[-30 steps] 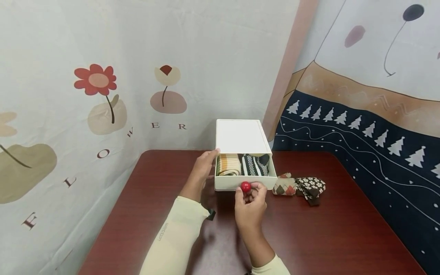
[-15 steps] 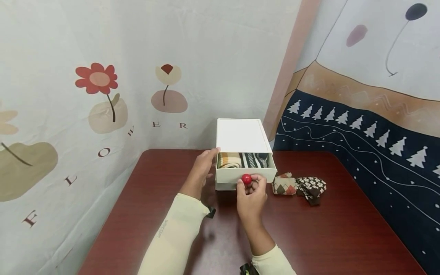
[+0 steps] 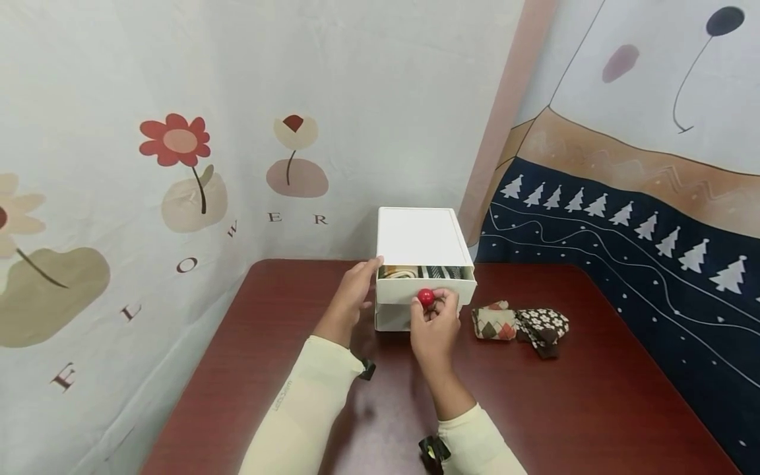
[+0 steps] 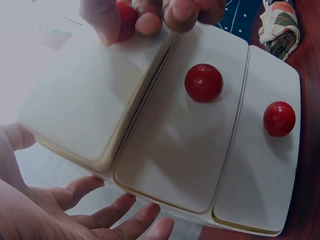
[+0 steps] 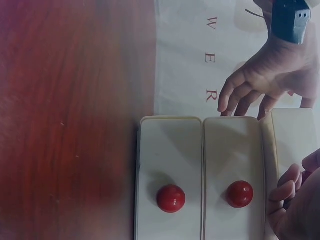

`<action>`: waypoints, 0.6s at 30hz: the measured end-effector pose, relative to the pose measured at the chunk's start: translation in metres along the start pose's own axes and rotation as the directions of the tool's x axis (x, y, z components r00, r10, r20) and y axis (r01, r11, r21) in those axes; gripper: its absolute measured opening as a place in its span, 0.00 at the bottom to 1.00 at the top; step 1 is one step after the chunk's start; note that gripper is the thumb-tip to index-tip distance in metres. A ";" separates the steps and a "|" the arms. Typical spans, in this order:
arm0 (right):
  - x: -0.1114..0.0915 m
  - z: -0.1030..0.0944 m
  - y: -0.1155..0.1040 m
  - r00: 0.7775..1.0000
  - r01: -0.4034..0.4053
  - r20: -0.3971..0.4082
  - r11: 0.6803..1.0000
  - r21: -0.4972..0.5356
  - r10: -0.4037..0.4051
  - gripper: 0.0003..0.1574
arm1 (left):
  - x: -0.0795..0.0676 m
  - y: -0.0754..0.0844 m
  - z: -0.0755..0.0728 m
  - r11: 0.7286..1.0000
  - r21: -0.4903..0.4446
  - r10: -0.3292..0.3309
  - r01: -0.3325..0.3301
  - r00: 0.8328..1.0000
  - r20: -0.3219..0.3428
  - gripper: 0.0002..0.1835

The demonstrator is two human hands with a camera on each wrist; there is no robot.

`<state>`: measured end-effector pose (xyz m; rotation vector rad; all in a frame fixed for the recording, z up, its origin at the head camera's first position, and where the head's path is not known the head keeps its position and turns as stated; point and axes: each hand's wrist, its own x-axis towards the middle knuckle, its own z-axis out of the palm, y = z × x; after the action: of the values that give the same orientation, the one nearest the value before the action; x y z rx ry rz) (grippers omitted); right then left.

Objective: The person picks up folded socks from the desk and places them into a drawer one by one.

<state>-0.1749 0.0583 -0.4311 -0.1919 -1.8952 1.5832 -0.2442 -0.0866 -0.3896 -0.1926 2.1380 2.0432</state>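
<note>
A small white cabinet (image 3: 421, 236) of three drawers stands at the table's back. Its top drawer (image 3: 394, 291) sticks out part way, and a strip of rolled socks shows inside: a yellow-and-cream striped sock (image 3: 400, 272) and a dark-and-white striped sock (image 3: 439, 272). My right hand (image 3: 436, 333) pinches that drawer's red knob (image 3: 425, 297) between thumb and fingers. At the cabinet's left side rests my left hand (image 3: 353, 295), its fingers extended along the wall and its thumb near the top edge. In the left wrist view, the middle drawer (image 4: 170, 145) and bottom drawer (image 4: 260, 165) sit flush.
Right of the cabinet lie an argyle-patterned rolled sock (image 3: 494, 322) and a dark floral sock (image 3: 541, 330) on the brown table (image 3: 594, 396). A printed cloth (image 3: 356, 99) hangs close behind the table. Round red knobs (image 5: 171, 198) project from the lower drawers.
My right hand has moved away from me with the knob, sliding the top drawer inward. Less of the socks shows now. The left hand stays at the cabinet's side.
</note>
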 end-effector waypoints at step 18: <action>0.021 0.008 0.002 0.995 -0.037 0.086 0.999 -0.038 0.040 0.20 | -0.003 -0.001 0.003 1.000 -0.012 0.015 -0.015 1.000 0.003 0.37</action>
<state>-0.1965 0.0630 -0.4257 -0.1789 -1.9994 1.6071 -0.2406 -0.0837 -0.3896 -0.1757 2.1324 2.0633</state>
